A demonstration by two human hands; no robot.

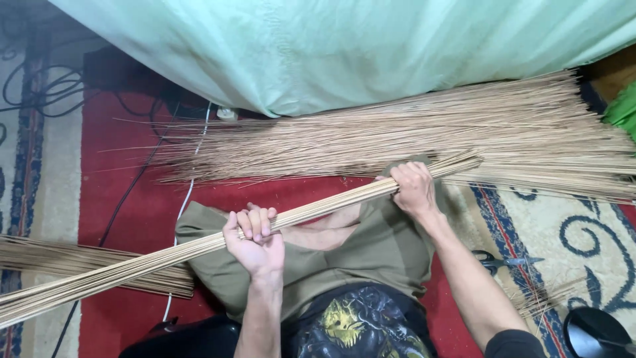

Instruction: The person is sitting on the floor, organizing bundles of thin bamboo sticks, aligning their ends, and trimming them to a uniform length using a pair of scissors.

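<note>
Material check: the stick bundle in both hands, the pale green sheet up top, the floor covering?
Stick bundle, gripped by left hand and right hand: thin, stiff, tan plant ribs or splints, matte, probably palm midrib. Green sheet: thin woven cloth, soft folds, slight sheen. Carpet: woven textile, patterned pile, red and cream.

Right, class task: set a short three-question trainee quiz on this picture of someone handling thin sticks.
1. True or false: both hands grip one bundle of sticks.
2. Which hand is nearer the bundle's even end: left hand or right hand?
3. What lies on the carpet beside the right forearm?

Key:
1. True.
2. Right hand.
3. Scissors.
</note>
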